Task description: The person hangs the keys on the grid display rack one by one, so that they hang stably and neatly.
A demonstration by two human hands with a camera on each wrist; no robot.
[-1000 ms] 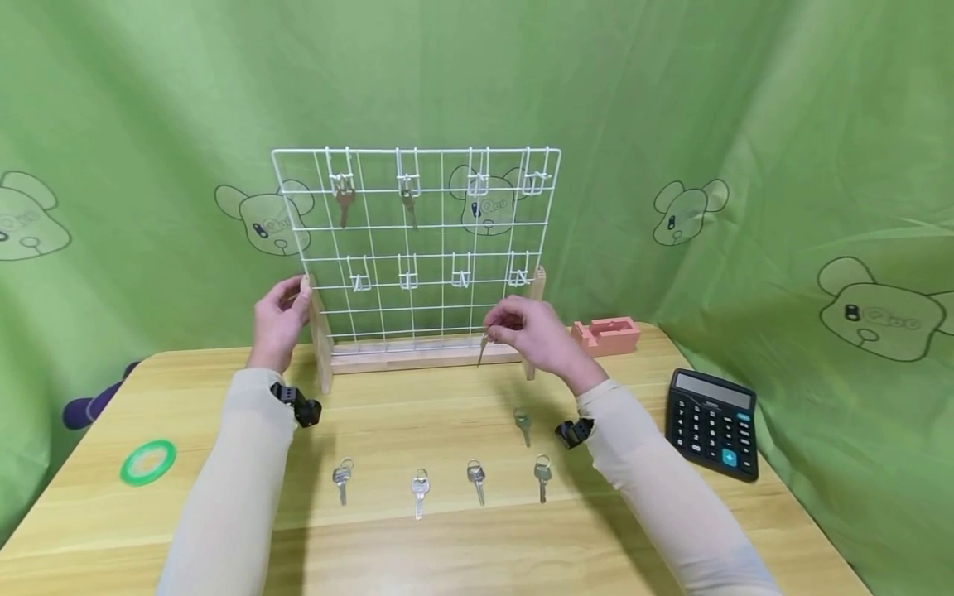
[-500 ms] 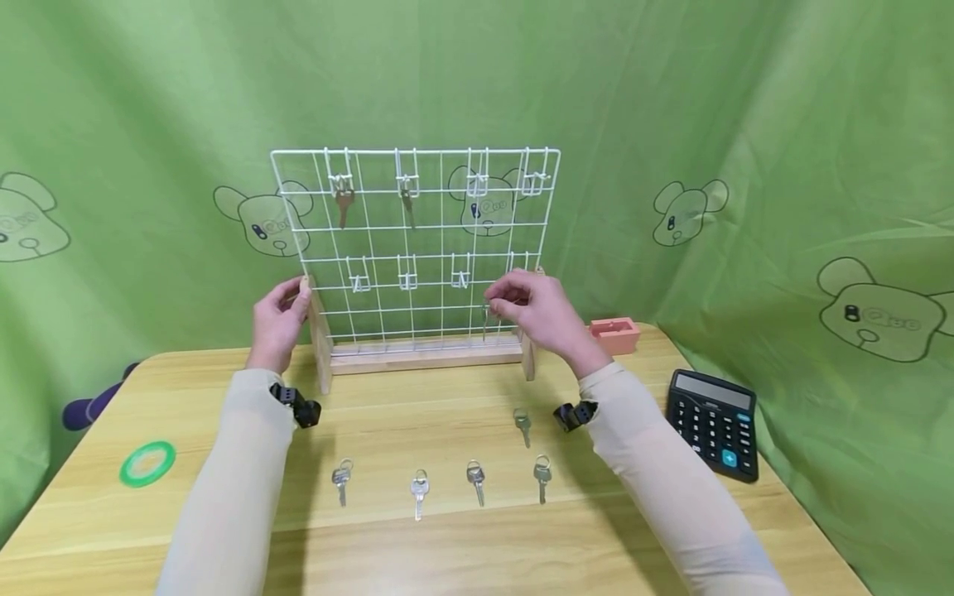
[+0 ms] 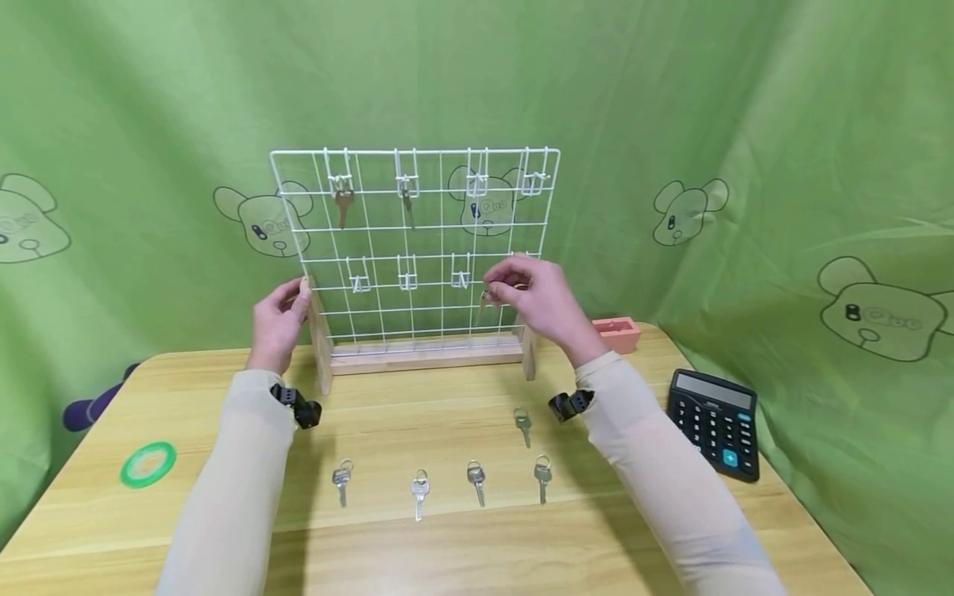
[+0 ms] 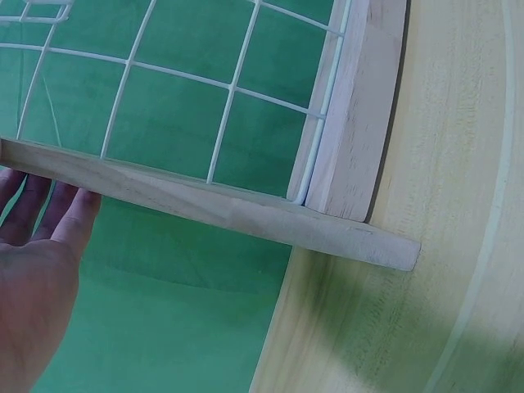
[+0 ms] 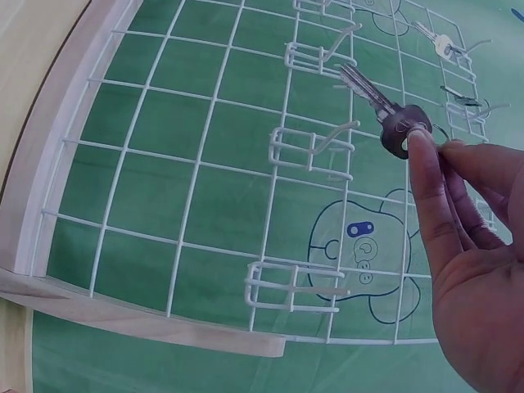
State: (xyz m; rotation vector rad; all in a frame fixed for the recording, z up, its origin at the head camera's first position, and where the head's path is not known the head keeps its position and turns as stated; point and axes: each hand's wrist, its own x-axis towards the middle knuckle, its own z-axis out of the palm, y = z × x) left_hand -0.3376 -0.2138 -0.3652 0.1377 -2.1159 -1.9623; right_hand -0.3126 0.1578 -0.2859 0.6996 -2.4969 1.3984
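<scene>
Table (image 3: 402,555) is being occupied by white wire rack (image 3: 442,225). Rack's left wooden post (image 3: 320,343) is being gripped by left hand (image 3: 277,321). By right hand (image 3: 547,300), one key (image 5: 401,127) is being pinched in front of rack, near lower-row hooks (image 3: 461,280). Two hung keys (image 3: 344,205) are being carried by top-row hooks (image 3: 340,180); five loose keys (image 3: 476,475) are being borne by table.

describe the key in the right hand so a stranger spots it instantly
Find the white wire rack on the wooden table. Before its lower right part, the right hand pinches the key. Unlike the hanging keys and tabletop keys, it alone is held.
</scene>
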